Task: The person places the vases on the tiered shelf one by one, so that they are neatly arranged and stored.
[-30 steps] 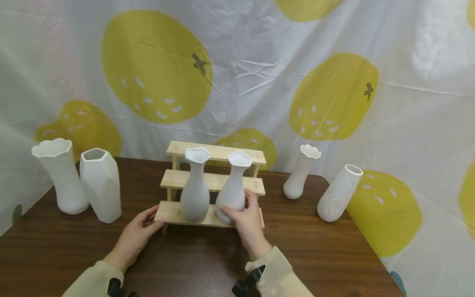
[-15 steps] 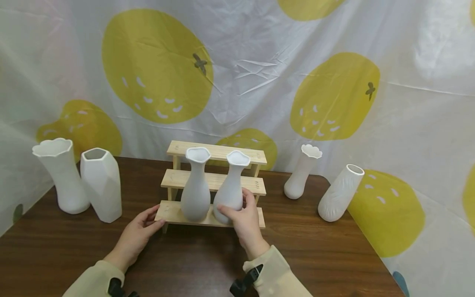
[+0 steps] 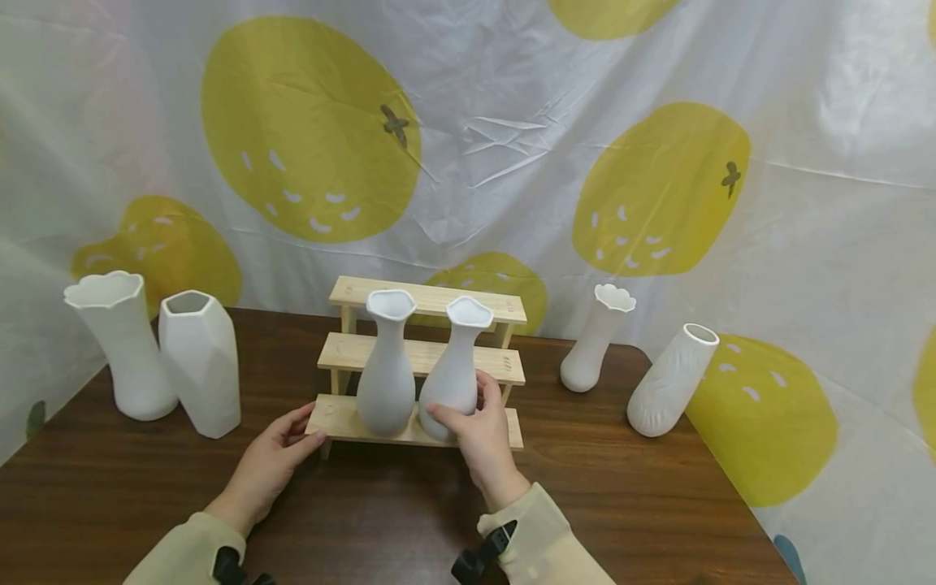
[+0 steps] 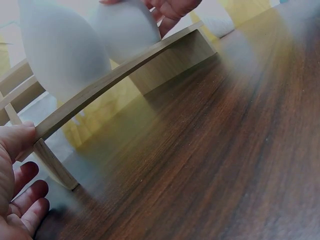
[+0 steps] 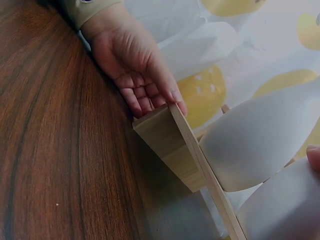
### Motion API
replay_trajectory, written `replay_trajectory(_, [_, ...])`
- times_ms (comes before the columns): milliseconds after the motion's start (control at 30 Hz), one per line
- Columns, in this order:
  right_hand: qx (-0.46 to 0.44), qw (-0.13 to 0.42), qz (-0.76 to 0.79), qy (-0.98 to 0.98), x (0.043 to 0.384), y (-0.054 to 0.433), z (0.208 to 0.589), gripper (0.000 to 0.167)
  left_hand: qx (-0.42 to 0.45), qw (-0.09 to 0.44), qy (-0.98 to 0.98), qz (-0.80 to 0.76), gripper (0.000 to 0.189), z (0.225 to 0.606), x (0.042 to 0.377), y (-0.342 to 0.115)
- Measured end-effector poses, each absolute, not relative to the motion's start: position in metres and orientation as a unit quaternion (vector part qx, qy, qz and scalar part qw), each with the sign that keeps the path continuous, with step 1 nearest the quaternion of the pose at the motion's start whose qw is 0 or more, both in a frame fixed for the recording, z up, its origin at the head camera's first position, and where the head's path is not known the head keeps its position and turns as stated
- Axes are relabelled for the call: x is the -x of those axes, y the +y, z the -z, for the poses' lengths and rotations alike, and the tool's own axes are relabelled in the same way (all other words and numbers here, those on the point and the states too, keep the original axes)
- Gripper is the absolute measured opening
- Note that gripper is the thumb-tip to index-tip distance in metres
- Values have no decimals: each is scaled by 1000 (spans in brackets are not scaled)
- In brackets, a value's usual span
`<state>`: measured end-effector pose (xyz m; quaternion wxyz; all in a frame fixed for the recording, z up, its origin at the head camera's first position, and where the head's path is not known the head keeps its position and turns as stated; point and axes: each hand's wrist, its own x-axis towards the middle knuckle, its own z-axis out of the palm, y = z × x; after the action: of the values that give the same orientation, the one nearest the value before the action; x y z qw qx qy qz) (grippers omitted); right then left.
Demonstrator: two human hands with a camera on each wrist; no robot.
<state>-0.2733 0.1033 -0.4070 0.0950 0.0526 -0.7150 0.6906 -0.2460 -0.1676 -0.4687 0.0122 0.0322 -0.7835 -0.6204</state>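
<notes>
A three-tier wooden step stand (image 3: 421, 357) stands on the table. On its lowest step are two white vases with wavy rims, the left vase (image 3: 386, 382) and the right vase (image 3: 449, 378), side by side and upright. My right hand (image 3: 486, 447) grips the belly of the right vase, thumb in front and fingers around its right side; in the right wrist view only a fingertip (image 5: 314, 156) shows. My left hand (image 3: 266, 463) pinches the left end of the lowest step. The left wrist view shows that thumb (image 4: 20, 137) on the plank's end.
At the left stand a scalloped white vase (image 3: 124, 357) and a faceted white vase (image 3: 199, 366). Towards the right are a slim flower-rimmed vase (image 3: 591, 345) and a leaf-patterned vase (image 3: 665, 386). A curtain (image 3: 497, 162) with yellow fruit prints hangs behind the brown table (image 3: 380, 520).
My right hand has shifted the right vase slightly left on the lowest step, nearer the left vase. Over the last half second almost nothing moves. My left hand stays at the stand's end.
</notes>
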Motion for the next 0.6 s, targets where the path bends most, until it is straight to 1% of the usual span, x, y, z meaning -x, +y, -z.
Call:
replay_trajectory(400, [-65,90,-686,-719,272,105,405,72,-34,9,-782,623,72,468,245,-167])
replay_trajectory(600, [-67,81,-679,-726,257,103,386,68,-36,9,-779,626,72,469,246,-168])
